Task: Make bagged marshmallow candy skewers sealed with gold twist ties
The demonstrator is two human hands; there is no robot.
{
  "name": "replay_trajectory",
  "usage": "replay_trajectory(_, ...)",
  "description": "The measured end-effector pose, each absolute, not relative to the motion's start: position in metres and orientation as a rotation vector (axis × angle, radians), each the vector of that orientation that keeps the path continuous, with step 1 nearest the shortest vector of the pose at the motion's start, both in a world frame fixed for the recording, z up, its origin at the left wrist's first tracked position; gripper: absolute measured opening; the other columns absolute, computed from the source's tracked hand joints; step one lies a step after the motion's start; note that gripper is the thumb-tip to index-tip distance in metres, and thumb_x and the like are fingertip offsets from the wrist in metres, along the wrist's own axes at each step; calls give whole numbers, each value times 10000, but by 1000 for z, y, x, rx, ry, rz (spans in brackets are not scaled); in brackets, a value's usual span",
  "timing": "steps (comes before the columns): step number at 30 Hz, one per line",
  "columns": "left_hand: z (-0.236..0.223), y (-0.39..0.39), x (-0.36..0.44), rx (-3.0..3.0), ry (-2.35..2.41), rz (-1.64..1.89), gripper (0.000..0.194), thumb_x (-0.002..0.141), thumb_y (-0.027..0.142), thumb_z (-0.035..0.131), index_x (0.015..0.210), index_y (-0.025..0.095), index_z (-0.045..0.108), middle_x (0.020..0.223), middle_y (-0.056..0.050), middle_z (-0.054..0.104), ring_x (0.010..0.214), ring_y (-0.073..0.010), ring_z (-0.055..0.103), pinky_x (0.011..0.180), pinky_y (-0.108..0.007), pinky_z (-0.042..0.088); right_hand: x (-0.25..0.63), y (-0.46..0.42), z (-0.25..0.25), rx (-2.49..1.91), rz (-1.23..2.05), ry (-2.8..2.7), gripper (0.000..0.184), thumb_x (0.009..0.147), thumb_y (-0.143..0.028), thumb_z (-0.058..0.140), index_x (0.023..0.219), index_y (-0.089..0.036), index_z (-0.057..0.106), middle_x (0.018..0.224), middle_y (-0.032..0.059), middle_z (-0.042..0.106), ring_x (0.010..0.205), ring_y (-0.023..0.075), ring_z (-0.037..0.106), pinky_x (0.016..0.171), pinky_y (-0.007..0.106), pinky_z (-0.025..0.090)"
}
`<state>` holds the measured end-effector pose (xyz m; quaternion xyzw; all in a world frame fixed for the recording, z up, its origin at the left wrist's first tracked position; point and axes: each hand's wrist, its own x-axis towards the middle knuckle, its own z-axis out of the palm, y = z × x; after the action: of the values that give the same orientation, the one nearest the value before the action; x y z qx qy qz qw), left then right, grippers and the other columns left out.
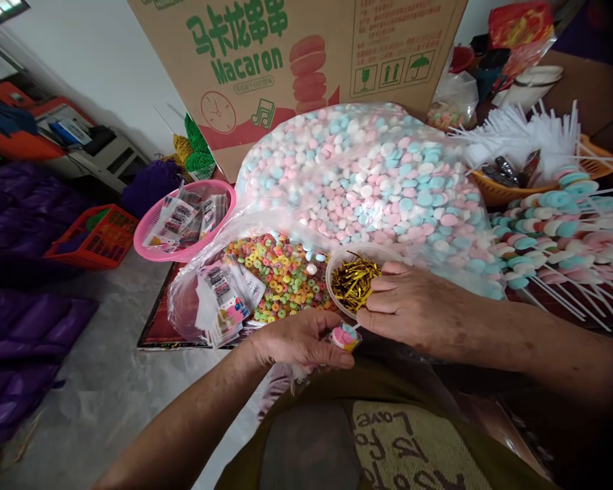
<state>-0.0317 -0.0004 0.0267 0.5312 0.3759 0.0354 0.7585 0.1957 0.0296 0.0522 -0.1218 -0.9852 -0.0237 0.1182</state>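
My left hand [306, 338] is closed around a marshmallow skewer [344, 336] in a clear printed bag, with pink, white and blue pieces at its end. A short white stick shows beside it, pointing toward my right hand. My right hand [413, 306] reaches over the right rim of a round clear tub [336, 257]. Its fingers are bent together at a heap of gold twist ties [356, 280]; the fingertips are partly hidden, and whatever they pinch does not show. Left of the tub lie colourful ring-shaped candies [286, 275] and a stack of printed bags [222, 299].
A large clear sack of pastel marshmallow discs [368, 177] lies behind the tub, before a cardboard box [245, 88]. Finished-looking skewers [567, 238] are piled at right, near an orange basket [495, 190] of white sticks. A pink basket [184, 253] of packets stands left.
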Motion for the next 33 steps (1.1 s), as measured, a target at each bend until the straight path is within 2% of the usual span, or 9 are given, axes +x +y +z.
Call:
replay_trajectory(3, 25, -5, -16, 1234, 876, 82, 371, 735, 453, 682, 928, 168, 544, 591, 72, 512, 451, -62, 444, 417, -177, 322, 181, 24, 49, -316, 101, -2939, 155, 850, -135, 491, 720, -179, 564, 649, 8, 578, 614, 150, 428, 651, 337, 237)
replay_trajectory(7, 21, -1, -4, 1454, 970, 165, 288, 732, 396, 681, 853, 144, 610, 652, 27, 577, 607, -115, 535, 541, -213, 414, 165, 22, 42, -412, 391, -2954, 148, 811, -88, 499, 693, -161, 551, 694, 34, 603, 641, 148, 461, 660, 312, 306)
replay_trajectory(12, 28, 13, -36, 1311, 841, 443, 615, 737, 473, 691, 1259, 203, 509, 1058, -68, 644, 986, -210, 585, 779, -282, 454, 176, 29, 37, -704, 568, -2804, 159, 872, -94, 403, 802, -148, 535, 770, 52, 583, 694, 158, 487, 617, 272, 337)
replay_trajectory(15, 30, 12, -54, 1267, 837, 316, 451, 802, 529, 607, 1066, 165, 622, 987, -73, 657, 911, -191, 598, 731, -252, 445, 184, 31, 39, -685, 464, -2791, 197, 848, -48, 372, 749, -161, 499, 731, 41, 543, 670, 153, 450, 616, 271, 322)
replay_trajectory(18, 23, 2, -52, 1137, 861, 267, 438, 805, 566, 578, 883, 136, 606, 781, -40, 636, 654, -121, 588, 576, -212, 420, 183, 30, 40, -612, 410, -2780, 163, 828, -56, 404, 741, -167, 487, 713, 38, 529, 671, 160, 446, 624, 278, 324)
replay_trajectory(23, 12, -15, -30, 1072, 940, 380, 430, 823, 581, 535, 873, 155, 556, 664, 14, 572, 479, -62, 497, 471, -186, 353, 172, 27, 40, -582, 589, -2748, 184, 827, -24, 379, 830, -167, 494, 803, 57, 547, 751, 166, 487, 694, 288, 395)
replay_trajectory(27, 11, -20, -23, 1123, 1083, 519, 393, 854, 559, 479, 810, 171, 523, 633, 33, 532, 464, -64, 469, 454, -192, 326, 175, 34, 29, -726, 814, -2366, 180, 906, -168, 384, 1060, -178, 476, 1025, 95, 540, 948, 175, 525, 794, 300, 445)
replay_trajectory(30, 10, -19, -22, 1246, 1315, 735, 377, 871, 530, 443, 721, 186, 474, 593, 45, 468, 489, -81, 435, 475, -208, 337, 176, 34, 14, -994, 988, -2052, 280, 882, -352, 508, 1113, -197, 481, 933, 46, 564, 751, 145, 546, 612, 251, 450)
replay_trajectory(33, 8, -20, -21, 1663, 1473, 792, 342, 902, 426, 425, 653, 191, 438, 614, 21, 450, 580, -112, 443, 578, -241, 370, 165, 23, 2, -1094, 1230, -2035, 245, 806, -419, 599, 801, -182, 538, 649, -26, 519, 540, 104, 449, 473, 223, 352)
